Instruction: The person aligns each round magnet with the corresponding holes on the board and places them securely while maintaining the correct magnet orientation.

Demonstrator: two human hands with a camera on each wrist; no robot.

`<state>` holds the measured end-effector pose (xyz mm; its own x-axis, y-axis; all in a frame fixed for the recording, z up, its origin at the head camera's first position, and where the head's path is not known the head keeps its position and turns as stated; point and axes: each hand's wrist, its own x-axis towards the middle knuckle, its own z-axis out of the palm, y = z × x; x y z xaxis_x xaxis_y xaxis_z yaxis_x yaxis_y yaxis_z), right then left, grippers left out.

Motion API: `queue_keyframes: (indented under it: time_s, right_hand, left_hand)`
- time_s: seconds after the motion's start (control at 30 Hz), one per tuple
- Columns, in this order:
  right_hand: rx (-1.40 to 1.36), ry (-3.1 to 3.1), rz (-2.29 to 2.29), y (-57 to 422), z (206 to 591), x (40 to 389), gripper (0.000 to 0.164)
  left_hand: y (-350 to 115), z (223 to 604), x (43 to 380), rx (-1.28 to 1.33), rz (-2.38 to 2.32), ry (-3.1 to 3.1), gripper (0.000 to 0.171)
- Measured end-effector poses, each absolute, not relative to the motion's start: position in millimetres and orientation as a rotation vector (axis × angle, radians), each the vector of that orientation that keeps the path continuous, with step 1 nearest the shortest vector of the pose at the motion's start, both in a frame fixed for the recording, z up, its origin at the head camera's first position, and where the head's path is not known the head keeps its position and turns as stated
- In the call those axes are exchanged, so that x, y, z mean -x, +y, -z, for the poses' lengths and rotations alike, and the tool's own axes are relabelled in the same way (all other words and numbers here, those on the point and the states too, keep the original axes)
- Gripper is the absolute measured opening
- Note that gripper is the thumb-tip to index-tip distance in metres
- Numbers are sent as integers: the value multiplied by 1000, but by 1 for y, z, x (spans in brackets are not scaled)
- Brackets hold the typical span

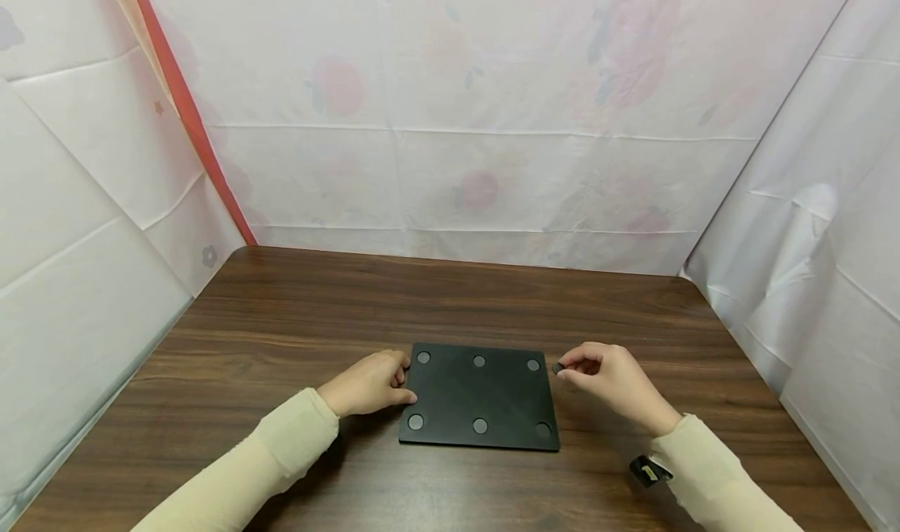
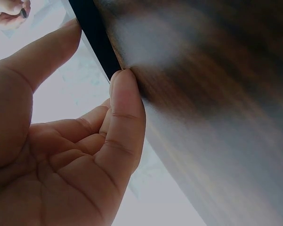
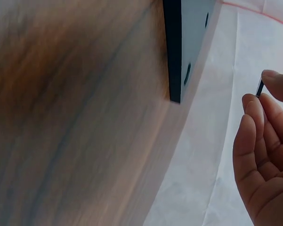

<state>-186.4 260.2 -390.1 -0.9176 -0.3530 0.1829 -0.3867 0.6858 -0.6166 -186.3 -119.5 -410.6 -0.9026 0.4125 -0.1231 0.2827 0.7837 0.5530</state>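
A flat black rectangular board (image 1: pixel 509 395) lies on the table, with several round grey spots along its two long edges. The spot (image 1: pixel 544 430) at its near right corner looks darker than the others. My left hand (image 1: pixel 369 383) grips the board's left edge, the thumb (image 2: pixel 61 42) on one face and a fingertip (image 2: pixel 125 84) against the other side. Just off the far right corner, my right hand (image 1: pixel 619 383) pinches a small dark disc (image 1: pixel 558 368) between thumb and fingers. Seen edge-on in the right wrist view, the disc (image 3: pixel 260 88) is thin and apart from the board.
The board rests on a dark wood-grain table (image 1: pixel 316 305). White printed sheets (image 1: pixel 450 165) hang behind the table and at both sides, a red strip (image 1: pixel 190 110) running down the left corner. A small black device (image 1: pixel 648 471) sits at the right wrist.
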Motion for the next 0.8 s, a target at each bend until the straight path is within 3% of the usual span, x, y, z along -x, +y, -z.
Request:
queue_keyframes:
  time_s: [0.8]
  right_hand:
    - [-895,-2874,-1184,242,408,161,8]
  left_hand:
    - [-121,412,188,-571,-802,2740,48]
